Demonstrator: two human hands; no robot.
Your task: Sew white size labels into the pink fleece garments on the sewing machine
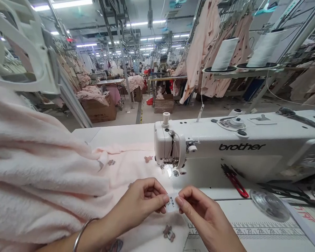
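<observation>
A small white garment label [172, 203] with dark printed characters is stretched between my two hands, just in front of the sewing machine's needle area. My left hand [147, 197] pinches its left end between thumb and fingers. The right end is pinched by my right hand [199, 210]. Below and to the left lies pale pink fleece fabric [136, 168] with small brown animal prints, spread on the table and heaped up at the left. Behind the label stands the head of the white Brother sewing machine [164, 145], its lamp lighting the needle plate.
Red-handled thread snips [236, 182] and a round clear dish [270, 204] lie to the right. A printed ruler scale [252, 231] runs along the table front. Thread cones [224, 54] stand behind the machine. A white plastic frame [28, 52] rises at upper left.
</observation>
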